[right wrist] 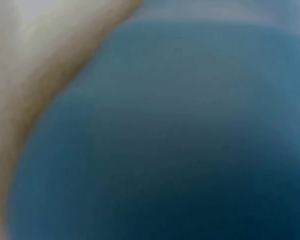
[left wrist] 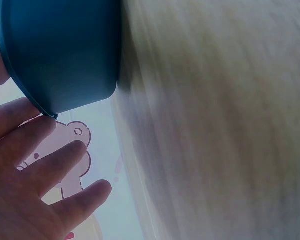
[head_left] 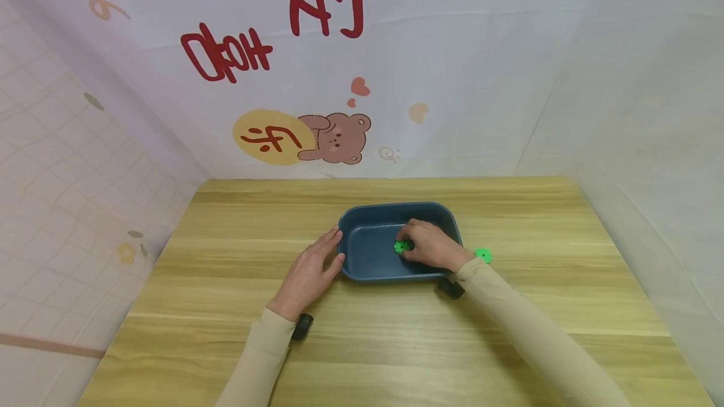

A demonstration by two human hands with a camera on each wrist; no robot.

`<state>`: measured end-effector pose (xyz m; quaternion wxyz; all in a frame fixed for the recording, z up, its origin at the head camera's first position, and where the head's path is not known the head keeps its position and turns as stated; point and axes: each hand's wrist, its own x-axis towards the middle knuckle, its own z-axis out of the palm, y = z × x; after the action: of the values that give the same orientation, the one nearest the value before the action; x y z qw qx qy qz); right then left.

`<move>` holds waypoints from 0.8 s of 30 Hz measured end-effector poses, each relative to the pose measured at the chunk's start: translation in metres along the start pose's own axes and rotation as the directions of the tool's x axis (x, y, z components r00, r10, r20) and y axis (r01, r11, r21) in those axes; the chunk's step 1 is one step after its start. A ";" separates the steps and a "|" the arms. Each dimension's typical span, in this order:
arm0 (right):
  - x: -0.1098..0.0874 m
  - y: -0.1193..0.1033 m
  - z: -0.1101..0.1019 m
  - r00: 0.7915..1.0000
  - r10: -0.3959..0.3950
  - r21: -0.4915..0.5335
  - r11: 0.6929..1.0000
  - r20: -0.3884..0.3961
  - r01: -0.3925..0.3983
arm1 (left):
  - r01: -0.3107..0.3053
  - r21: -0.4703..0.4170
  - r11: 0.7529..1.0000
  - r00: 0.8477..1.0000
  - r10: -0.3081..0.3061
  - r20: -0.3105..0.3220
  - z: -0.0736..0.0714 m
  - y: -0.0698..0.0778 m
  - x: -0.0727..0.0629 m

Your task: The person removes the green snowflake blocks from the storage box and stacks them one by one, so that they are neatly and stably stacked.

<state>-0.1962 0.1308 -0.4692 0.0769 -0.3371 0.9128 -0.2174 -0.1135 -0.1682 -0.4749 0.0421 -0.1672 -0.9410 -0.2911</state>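
Note:
A dark blue rectangular tray (head_left: 362, 206) with raised walls stands on the table. Inside it, my right hand (head_left: 432, 245) pinches a small green notched disc (head_left: 401, 247) low over the tray's floor. My left hand (head_left: 305, 274) touches the rim at the left end with its fingers extended. In the left wrist view, the fingers of the left hand (left wrist: 35, 160) are spread at the corner of the tray (left wrist: 65, 55). A second green notched disc (head_left: 483, 255) lies on the table to the right, beside the right wrist. The right wrist view holds only a blurred blue tray wall (right wrist: 165, 100); the hand is hidden there.
The wood-grain table (head_left: 362, 344) ends at the back against a white printed cloth (head_left: 469, 68) with a bear and red characters. Cloth also hangs on both sides. A black wrist device (head_left: 302, 326) sits at the left wrist, another black device (head_left: 450, 288) below the right.

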 end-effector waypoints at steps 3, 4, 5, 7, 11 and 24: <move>-0.001 0.000 -0.001 1.000 0.000 0.013 1.000 -0.008 0.001 | -0.001 0.003 1.000 1.000 0.001 -0.003 0.000 0.000 0.001; -0.001 0.001 -0.001 1.000 -0.002 0.014 1.000 -0.011 0.002 | 0.000 0.002 1.000 1.000 0.000 -0.003 0.000 0.000 0.001; -0.001 0.001 -0.001 1.000 -0.003 0.015 1.000 -0.014 0.003 | 0.000 0.002 1.000 1.000 0.000 -0.003 0.000 0.000 0.001; -0.002 0.001 -0.001 1.000 -0.004 0.017 1.000 -0.017 0.004 | -0.001 0.002 1.000 1.000 0.001 -0.002 0.000 0.000 0.001; -0.005 -0.002 -0.003 0.999 -0.012 0.025 1.000 -0.030 0.013 | -0.002 0.001 1.000 1.000 0.002 0.001 0.000 -0.001 0.002; -0.016 -0.009 -0.009 0.998 -0.007 0.047 0.999 -0.064 0.010 | -0.010 0.010 1.000 1.000 0.010 -0.008 -0.001 0.000 0.000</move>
<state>-0.1815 0.1382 -0.4577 0.0549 -0.3320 0.9080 -0.2497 -0.1136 -0.1682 -0.4742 0.0484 -0.1706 -0.9414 -0.2868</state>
